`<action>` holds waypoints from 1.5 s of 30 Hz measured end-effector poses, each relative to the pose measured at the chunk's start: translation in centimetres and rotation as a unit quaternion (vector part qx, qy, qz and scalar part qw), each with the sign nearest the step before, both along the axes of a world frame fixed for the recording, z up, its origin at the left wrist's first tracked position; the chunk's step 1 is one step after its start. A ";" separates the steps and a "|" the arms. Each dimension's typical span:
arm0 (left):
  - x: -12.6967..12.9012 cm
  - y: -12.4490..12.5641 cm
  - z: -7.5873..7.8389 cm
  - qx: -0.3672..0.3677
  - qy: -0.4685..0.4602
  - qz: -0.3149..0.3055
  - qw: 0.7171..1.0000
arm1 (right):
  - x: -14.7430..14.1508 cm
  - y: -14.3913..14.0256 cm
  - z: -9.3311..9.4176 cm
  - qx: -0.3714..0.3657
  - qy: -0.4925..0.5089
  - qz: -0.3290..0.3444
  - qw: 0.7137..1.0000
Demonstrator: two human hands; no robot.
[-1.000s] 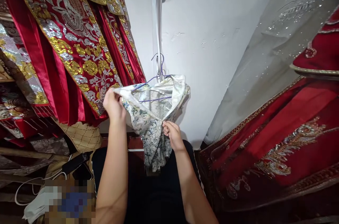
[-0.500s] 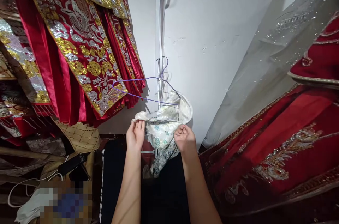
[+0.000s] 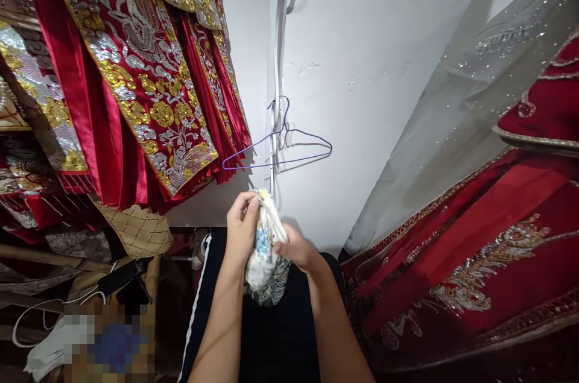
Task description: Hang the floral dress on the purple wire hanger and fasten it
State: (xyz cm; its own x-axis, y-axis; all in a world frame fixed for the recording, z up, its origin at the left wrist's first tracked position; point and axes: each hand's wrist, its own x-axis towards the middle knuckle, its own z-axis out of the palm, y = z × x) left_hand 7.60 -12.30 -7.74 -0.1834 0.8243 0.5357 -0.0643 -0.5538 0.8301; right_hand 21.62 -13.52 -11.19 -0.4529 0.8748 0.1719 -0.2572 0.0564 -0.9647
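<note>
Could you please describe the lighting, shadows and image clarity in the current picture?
In the head view throughout: the purple hanger casts a shadow on the pale wall; bright sparkles dot the sheer grey fabric; the lower-right corner falls dark; pixelation hides detail at lower left; the floral cloth shows its blue print.

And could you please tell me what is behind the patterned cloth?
The white wall shows past the upper end of the cloth, and dark trousers past its lower part. Part of the right hand is hidden by it; whatever else lies directly behind cannot be seen.
</note>
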 end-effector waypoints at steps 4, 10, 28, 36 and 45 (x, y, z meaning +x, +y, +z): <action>-1.3 0.7 -1.5 -0.048 0.049 -0.072 0.995 | 1.3 0.8 1.7 0.055 -0.068 -0.153 0.984; -5.8 0.2 -3.7 -0.143 0.308 -0.160 0.927 | 6.8 6.8 5.3 0.214 -0.134 -0.348 0.903; -13.2 8.1 4.8 0.012 0.583 0.067 0.810 | 11.4 15.7 5.0 0.206 -0.147 -0.288 0.924; -7.1 11.5 8.0 0.166 0.518 0.038 0.838 | 10.6 11.9 5.2 0.217 -0.201 -0.203 0.934; -8.6 14.7 9.6 0.160 0.474 0.035 0.865 | 13.2 7.0 7.6 0.281 -0.180 -0.312 0.889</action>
State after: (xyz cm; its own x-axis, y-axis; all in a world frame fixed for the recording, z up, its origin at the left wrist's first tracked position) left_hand -0.96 2.37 1.84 0.4192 0.6112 0.6714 0.6053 -0.7393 0.2950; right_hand 34.80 -6.53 -3.57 -0.0234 0.7965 0.6042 0.3144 0.5796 -0.7518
